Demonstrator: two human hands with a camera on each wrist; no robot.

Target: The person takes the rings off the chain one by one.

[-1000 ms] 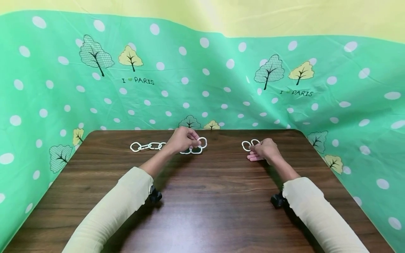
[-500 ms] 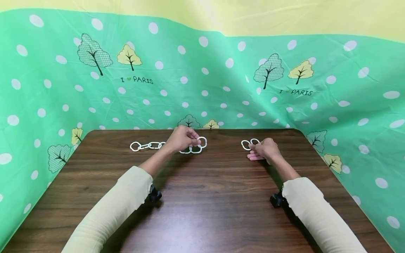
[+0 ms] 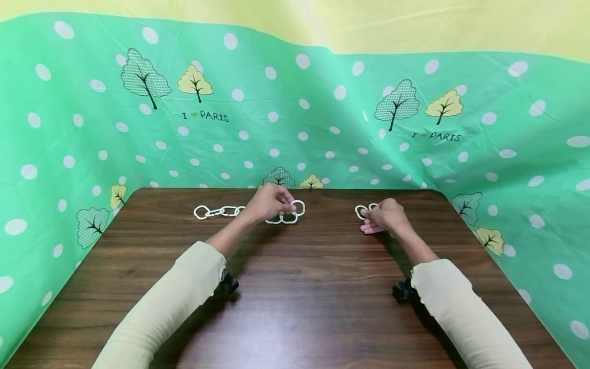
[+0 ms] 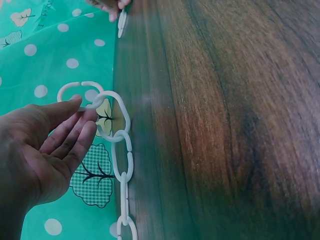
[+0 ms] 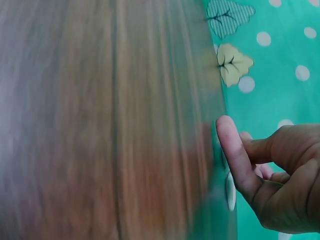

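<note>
My left hand (image 3: 267, 201) pinches the end of a white plastic chain (image 3: 230, 207) between thumb and fingers. Its end link (image 3: 304, 207) stands up beside the fingertips, and in the left wrist view the end link (image 4: 63, 89) has a small gap. The rest of the chain lies along the table's back, partly hidden behind the hand and forearm. Further right, my right hand (image 3: 389, 215) pinches at a pair of white links (image 3: 357, 211), apart from the chain. From the right wrist, a white link (image 5: 231, 191) shows edge-on beside the fingers; the grip itself is mostly hidden.
A dark wood-grain table (image 3: 313, 287) spreads in front of me. Directly behind its back edge hangs a green dotted cloth (image 3: 276, 133) printed with trees, which also runs along both sides.
The head view has shifted slightly. Both hands keep nearly the same places, the left still at the chain's end and the right still at the separate links.
</note>
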